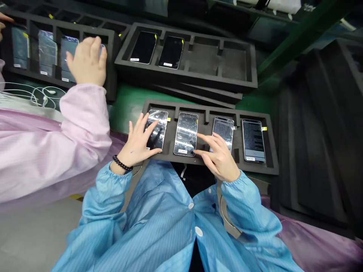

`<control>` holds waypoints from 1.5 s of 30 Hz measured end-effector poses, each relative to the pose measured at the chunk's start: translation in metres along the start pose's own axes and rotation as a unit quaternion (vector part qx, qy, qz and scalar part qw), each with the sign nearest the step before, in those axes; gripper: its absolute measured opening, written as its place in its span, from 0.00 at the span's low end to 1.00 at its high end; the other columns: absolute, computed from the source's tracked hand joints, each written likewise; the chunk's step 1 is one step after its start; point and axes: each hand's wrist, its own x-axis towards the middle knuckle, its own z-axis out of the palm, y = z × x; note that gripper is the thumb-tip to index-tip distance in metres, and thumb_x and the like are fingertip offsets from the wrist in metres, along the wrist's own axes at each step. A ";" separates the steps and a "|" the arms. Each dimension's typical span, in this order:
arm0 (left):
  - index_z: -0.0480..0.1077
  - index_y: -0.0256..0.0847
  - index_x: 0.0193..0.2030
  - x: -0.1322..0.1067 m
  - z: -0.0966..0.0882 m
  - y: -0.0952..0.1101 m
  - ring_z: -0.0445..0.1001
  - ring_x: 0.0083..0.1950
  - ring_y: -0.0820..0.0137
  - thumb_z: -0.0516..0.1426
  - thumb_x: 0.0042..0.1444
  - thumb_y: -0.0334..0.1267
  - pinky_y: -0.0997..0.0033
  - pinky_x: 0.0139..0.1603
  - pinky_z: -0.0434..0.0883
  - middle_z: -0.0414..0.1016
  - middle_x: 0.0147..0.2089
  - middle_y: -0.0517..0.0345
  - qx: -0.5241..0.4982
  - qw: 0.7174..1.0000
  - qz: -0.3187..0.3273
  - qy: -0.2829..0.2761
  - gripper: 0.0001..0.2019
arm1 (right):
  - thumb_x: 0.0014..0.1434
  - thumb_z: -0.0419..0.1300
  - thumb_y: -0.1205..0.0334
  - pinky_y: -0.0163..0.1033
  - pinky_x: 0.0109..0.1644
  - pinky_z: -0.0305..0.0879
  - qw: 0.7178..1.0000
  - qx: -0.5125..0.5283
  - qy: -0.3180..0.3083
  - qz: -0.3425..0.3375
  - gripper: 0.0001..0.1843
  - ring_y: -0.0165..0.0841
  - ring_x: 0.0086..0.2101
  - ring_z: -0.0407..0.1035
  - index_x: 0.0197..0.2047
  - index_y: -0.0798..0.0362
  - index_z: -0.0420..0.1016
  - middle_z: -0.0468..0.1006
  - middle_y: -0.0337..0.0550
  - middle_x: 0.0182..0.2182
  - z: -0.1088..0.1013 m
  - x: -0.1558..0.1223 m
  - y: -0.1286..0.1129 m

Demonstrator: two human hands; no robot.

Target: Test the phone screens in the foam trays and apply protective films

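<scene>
A black foam tray (272, 166) in front of me holds several phones side by side in slots. My left hand (140, 141) lies open with spread fingers on the leftmost phone (157, 130). My right hand (219, 156) has its fingers extended, the tips touching the lower right edge of the second phone (186, 133), and it partly covers the third phone (224, 129). The fourth phone (253, 140) shows a lit screen with text. Both my sleeves are blue, and a dark bead bracelet (121, 164) sits on my left wrist.
A second foam tray (227, 64) behind holds two dark phones (143, 47). At the far left a co-worker in a pink sleeve (82, 113) rests a hand (86, 60) on a third tray (110, 49) of film-wrapped phones. White cables (36, 94) lie on the green bench. Stacked black foam (320, 132) fills the right.
</scene>
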 end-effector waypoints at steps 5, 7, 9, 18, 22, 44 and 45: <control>0.48 0.44 0.75 0.009 -0.014 0.001 0.35 0.79 0.37 0.70 0.47 0.53 0.19 0.69 0.40 0.37 0.79 0.34 0.024 1.000 0.006 -0.004 0.53 | 0.69 0.50 0.68 0.61 0.68 0.60 1.000 -0.003 0.016 0.012 0.19 0.43 0.58 0.67 0.47 0.54 0.83 0.71 0.55 0.63 -0.004 -0.004 0.001; 0.47 0.47 0.76 0.008 -0.017 -0.003 0.35 0.78 0.36 0.69 0.47 0.58 0.17 0.68 0.42 0.38 0.79 0.36 0.011 0.999 0.010 0.028 0.55 | 0.69 0.49 0.67 0.61 0.68 0.60 1.000 -0.006 0.021 0.021 0.19 0.44 0.59 0.67 0.48 0.55 0.83 0.70 0.56 0.63 -0.006 -0.006 0.002; 0.46 0.49 0.76 0.005 -0.017 -0.008 0.36 0.78 0.34 0.68 0.46 0.61 0.15 0.66 0.43 0.39 0.79 0.36 0.004 0.999 0.009 0.042 0.56 | 0.70 0.49 0.66 0.61 0.68 0.61 0.999 -0.008 0.018 0.028 0.19 0.44 0.59 0.67 0.48 0.55 0.82 0.70 0.56 0.64 -0.007 -0.008 0.003; 0.48 0.48 0.76 0.017 -0.017 -0.006 0.35 0.78 0.32 0.70 0.43 0.59 0.15 0.67 0.37 0.36 0.79 0.36 0.016 0.999 0.045 -0.022 0.57 | 0.71 0.48 0.64 0.60 0.69 0.60 0.999 -0.011 0.016 0.029 0.19 0.43 0.61 0.66 0.51 0.52 0.80 0.69 0.53 0.65 -0.009 -0.007 0.004; 0.45 0.49 0.76 0.007 -0.021 -0.015 0.37 0.79 0.43 0.56 0.59 0.63 0.27 0.73 0.42 0.39 0.79 0.41 -0.063 0.995 -0.023 0.077 0.44 | 0.70 0.49 0.65 0.59 0.68 0.60 0.996 -0.020 0.047 0.069 0.18 0.43 0.62 0.64 0.57 0.51 0.76 0.68 0.53 0.65 -0.006 -0.018 -0.002; 0.44 0.47 0.77 0.011 0.026 -0.036 0.45 0.79 0.60 0.41 0.70 0.57 0.52 0.80 0.44 0.45 0.79 0.50 -0.265 0.954 -0.081 0.115 0.33 | 0.70 0.50 0.61 0.63 0.69 0.58 0.981 -0.053 0.002 0.186 0.19 0.47 0.61 0.64 0.59 0.49 0.73 0.66 0.53 0.65 0.008 0.035 0.013; 0.42 0.45 0.77 0.019 0.025 -0.037 0.44 0.79 0.60 0.40 0.70 0.57 0.51 0.80 0.44 0.44 0.79 0.47 -0.231 0.965 -0.064 0.110 0.34 | 0.70 0.50 0.60 0.63 0.70 0.56 0.982 -0.067 -0.021 0.173 0.19 0.47 0.61 0.63 0.59 0.50 0.74 0.65 0.54 0.66 0.010 0.049 0.016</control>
